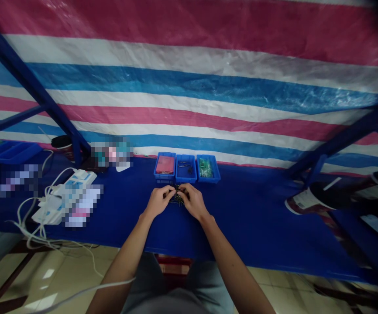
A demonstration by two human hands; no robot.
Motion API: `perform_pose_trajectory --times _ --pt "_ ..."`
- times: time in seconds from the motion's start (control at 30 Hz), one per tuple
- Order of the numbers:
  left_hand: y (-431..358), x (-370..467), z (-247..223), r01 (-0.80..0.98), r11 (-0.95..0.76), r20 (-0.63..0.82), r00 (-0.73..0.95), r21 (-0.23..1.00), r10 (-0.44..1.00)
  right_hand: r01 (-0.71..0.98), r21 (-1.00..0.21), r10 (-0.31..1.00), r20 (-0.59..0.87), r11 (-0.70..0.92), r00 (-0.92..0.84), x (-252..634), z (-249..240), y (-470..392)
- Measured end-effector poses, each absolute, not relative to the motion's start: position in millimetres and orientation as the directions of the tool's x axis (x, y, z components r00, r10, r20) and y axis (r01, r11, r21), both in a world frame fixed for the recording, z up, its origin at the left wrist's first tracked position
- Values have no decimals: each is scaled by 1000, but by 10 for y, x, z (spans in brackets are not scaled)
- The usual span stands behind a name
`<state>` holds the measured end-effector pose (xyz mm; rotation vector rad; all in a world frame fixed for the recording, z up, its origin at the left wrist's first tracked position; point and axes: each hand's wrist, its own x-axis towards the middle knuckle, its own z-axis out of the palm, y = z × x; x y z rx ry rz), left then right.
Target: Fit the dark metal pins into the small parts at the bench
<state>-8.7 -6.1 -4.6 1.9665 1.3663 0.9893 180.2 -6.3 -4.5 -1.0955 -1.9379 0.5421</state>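
Observation:
My left hand (159, 200) and my right hand (193, 199) meet over the blue table (241, 209), close in front of three small blue bins. Thumb and fingers of each are pinched together. Between and just below the fingertips lies a cluster of small, thin, dark pieces with yellowish bits (176, 198); their kind is too small to tell, and the fingers partly cover them. The left bin (164, 178) holds flat pink pieces (165, 165). Thin dark metallic-looking pieces (185, 165) lie in the middle bin (186, 179). In the right bin (210, 178) are green pieces in clear plastic (205, 167).
White power strips (65, 196) with tangled cables (33, 231) occupy the table's left side. A blue tray (12, 152) stands at far left. Dark tubs with pale labels (307, 200) are at the right. Striped sheeting (189, 96) and blue frame posts (41, 93) rise behind.

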Motion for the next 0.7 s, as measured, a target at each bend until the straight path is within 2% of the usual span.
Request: perform_pose_trajectory --times 0.7 --pt "-55 -87 -45 544 -333 259 210 770 943 497 -671 834 462 551 -302 1806 -61 -50"
